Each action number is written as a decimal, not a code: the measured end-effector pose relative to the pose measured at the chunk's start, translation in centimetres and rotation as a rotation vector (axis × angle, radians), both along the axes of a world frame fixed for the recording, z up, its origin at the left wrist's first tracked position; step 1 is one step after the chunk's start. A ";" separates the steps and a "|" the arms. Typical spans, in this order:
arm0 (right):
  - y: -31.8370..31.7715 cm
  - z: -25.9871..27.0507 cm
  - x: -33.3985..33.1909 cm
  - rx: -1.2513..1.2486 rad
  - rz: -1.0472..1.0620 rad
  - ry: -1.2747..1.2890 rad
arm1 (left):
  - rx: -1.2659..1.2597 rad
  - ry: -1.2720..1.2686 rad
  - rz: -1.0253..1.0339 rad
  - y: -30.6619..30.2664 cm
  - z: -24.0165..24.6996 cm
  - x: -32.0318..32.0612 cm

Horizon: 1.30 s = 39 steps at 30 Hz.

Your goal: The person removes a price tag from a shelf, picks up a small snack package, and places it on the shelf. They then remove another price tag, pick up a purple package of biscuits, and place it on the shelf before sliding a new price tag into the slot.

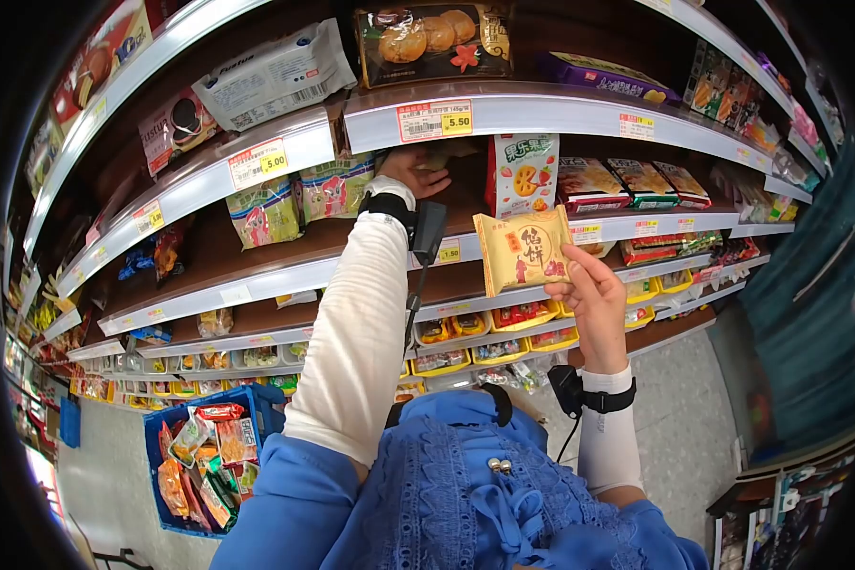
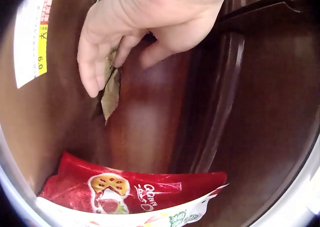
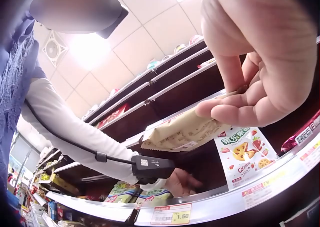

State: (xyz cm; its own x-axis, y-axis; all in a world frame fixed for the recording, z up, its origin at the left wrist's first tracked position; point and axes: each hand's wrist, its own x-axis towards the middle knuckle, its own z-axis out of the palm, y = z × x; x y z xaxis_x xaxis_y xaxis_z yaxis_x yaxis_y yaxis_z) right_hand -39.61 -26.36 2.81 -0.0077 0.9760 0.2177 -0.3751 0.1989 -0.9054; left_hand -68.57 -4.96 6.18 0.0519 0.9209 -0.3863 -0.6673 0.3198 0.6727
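Observation:
My right hand [image 1: 597, 299] pinches a yellow pastry packet [image 1: 515, 258] by its right edge, held up in front of the shelves. In the right wrist view, the thumb and fingers grip the end of this packet [image 3: 182, 129]. My left hand [image 1: 414, 173] reaches into the shelf below the 5.50 price tag. Seen from the left wrist, its fingers [image 2: 91, 69] lie loosely bent against a thin gold-brown packet [image 2: 111, 99], and the thumb stands apart from it. A white and red snack bag [image 1: 524, 176] stands upright to the right of the left hand.
Two green pony-print bags [image 1: 337, 188] sit left of the left hand. Shelf edges with price labels [image 1: 434, 121] run above and below it. Yellow trays of small snacks [image 1: 499, 351] line the lower shelves. A blue basket [image 1: 157, 475] full of packets stands on the floor at left.

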 end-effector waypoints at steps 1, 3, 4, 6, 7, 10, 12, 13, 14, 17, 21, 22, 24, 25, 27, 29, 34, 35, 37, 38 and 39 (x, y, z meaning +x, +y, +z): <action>0.0 0.0 0.0 -0.003 -0.001 0.002 | 0.007 -0.038 -0.009 0.6 -0.4 -0.3; -0.2 0.0 0.0 -0.003 -0.012 -0.005 | 0.007 -0.076 -0.018 1.3 -0.8 -0.4; -0.2 0.1 0.0 -0.001 -0.020 -0.014 | -0.014 -0.126 0.001 1.4 -0.7 -0.4; -0.2 0.0 0.0 -0.016 -0.026 -0.017 | -0.039 -0.196 0.068 1.1 -0.5 -0.1; -0.2 -0.1 0.0 -0.018 -0.035 -0.017 | 0.012 -0.192 0.129 0.6 -0.4 0.4; -0.3 -0.5 0.3 -0.021 -0.027 -0.013 | 0.057 -0.181 0.198 0.3 -0.1 0.9; -0.4 -0.5 0.3 -0.021 -0.041 -0.003 | 0.064 -0.226 0.207 0.4 -0.2 1.2; -0.4 -0.5 0.3 -0.015 -0.045 -0.002 | 0.075 -0.273 0.215 0.7 -0.2 1.3; -0.3 -0.7 0.4 -0.019 -0.045 0.005 | 0.065 -0.288 0.213 1.0 -0.2 1.4; -0.5 -0.7 0.5 -0.016 -0.052 0.018 | 0.092 -0.262 0.161 2.5 -1.4 1.3; -0.8 -0.6 0.7 -0.011 -0.059 0.031 | 0.058 -0.269 0.156 2.0 -1.0 1.7; -0.9 -0.6 0.9 -0.011 -0.056 0.039 | 0.064 -0.248 0.120 1.8 -1.0 1.6; -1.0 -0.9 1.0 -0.002 -0.064 0.046 | 0.005 -0.213 0.102 2.3 -0.8 1.5; -1.1 -0.9 1.1 -0.007 -0.068 0.052 | -0.012 -0.207 0.071 2.6 -0.9 1.3; -1.4 -0.9 1.1 -0.011 -0.086 0.045 | -0.019 -0.199 0.051 3.4 -1.4 1.4; -1.5 -1.0 1.1 -0.011 -0.092 0.030 | -0.012 -0.172 0.042 4.3 -1.6 1.4; -1.6 -1.5 1.2 -0.022 -0.099 0.045 | 0.005 -0.089 -0.086 3.7 -1.2 1.3; -1.7 -1.4 1.2 -0.017 -0.089 0.051 | 0.026 -0.052 -0.070 3.2 -1.2 1.4; -1.7 -1.0 1.2 -0.026 -0.097 0.040 | 0.039 -0.015 -0.055 1.8 -0.3 1.6; -1.9 -0.7 1.0 -0.021 -0.095 0.046 | 0.055 -0.037 -0.109 1.1 -0.3 0.9; -1.9 -0.3 0.8 -0.008 -0.092 0.050 | 0.078 -0.060 -0.162 0.3 0.0 0.4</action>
